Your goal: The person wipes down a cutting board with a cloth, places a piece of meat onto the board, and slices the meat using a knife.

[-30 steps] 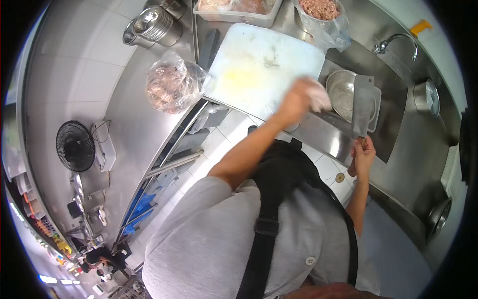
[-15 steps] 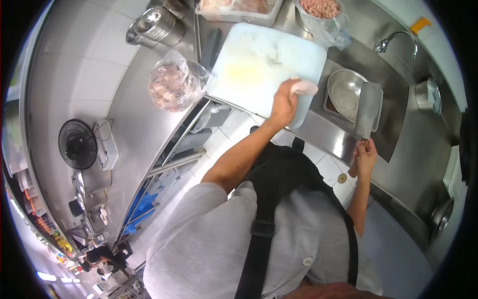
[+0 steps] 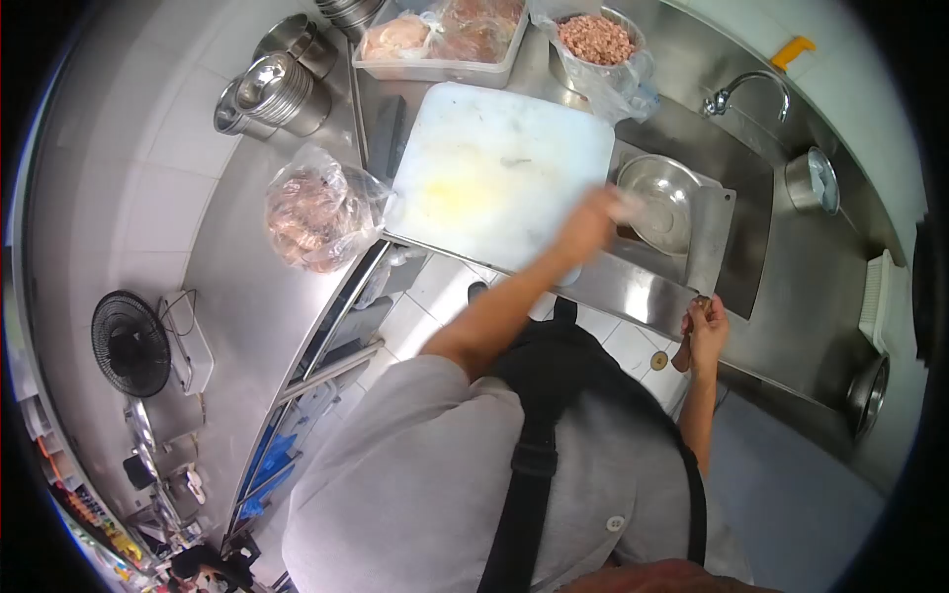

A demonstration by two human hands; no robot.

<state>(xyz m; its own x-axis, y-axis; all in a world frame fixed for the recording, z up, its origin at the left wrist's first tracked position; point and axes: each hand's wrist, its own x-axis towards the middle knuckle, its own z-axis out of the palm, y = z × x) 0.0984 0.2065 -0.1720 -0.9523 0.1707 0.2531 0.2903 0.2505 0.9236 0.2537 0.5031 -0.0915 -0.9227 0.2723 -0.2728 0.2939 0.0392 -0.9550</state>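
Observation:
My left hand (image 3: pixel 590 229), blurred by motion, is over the right edge of the white cutting board (image 3: pixel 494 148). It is closed on a pale pinkish soft piece (image 3: pixel 627 208); blur hides what kind. Lower right, my right hand (image 3: pixel 706 331) grips the brown handle of a cleaver (image 3: pixel 682 354), at the front edge of the sink. Its blade points away from me and is hard to tell from the metal behind it. Beyond my left hand sits a round metal bowl (image 3: pixel 660 198).
Left of the board lies a plastic bag of meat (image 3: pixel 321 212). Behind it stand a tub of bagged meat (image 3: pixel 435 64) and a lined pot of minced meat (image 3: pixel 596 40). A faucet (image 3: pixel 746 94) rises over the sink. Stacked metal pots (image 3: pixel 282 94) and a fan (image 3: pixel 131 343) are left.
My left hand has swept right with the pale piece, towards the bowl. The cleaver has turned, so its broad blade face no longer shows. The whole view has shifted.

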